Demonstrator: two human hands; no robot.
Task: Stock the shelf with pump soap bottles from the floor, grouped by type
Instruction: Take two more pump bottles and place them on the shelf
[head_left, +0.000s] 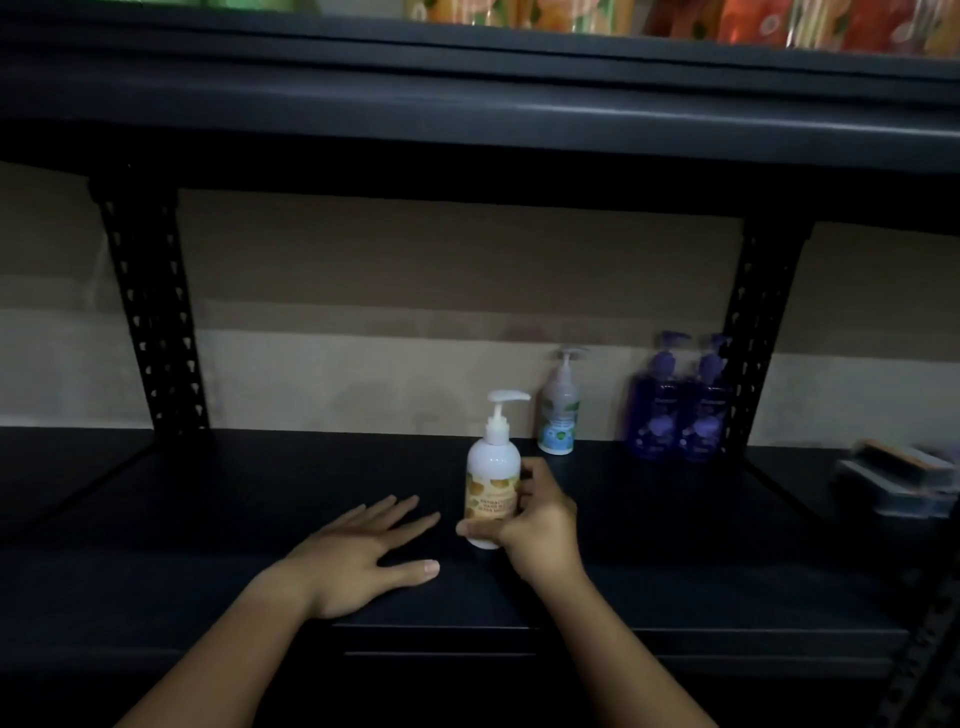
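Right now the right hand (537, 525) wraps the lower body of a white pump bottle (492, 478), thumb low across the front near the base and the fingers curled round the far side, so the grip sits beneath most of the bottle's height. The bottle stands upright on the dark shelf (260, 499), toward the front and well forward of the bottles already placed. Whether its base is fully seated or just above the surface I cannot tell. The left hand (358, 556) lies beside it, fingers spread and flat on the shelf, holding nothing and not touching the bottle. The main risk, as I judge it, is tipping: with the hold so low and a tall pump head on top, a quick release or a shove toward the back could topple it. A second risk is grouping. At the back, near the wall, stand a grey-white bottle with a blue and green label (560, 410) and, apart to its right, two purple bottles (675, 410) side by side. This orange-labelled one matches neither, so setting it tight against either would blur the types. Farther right some flat packs (893, 478) lie on the neighbouring shelf.
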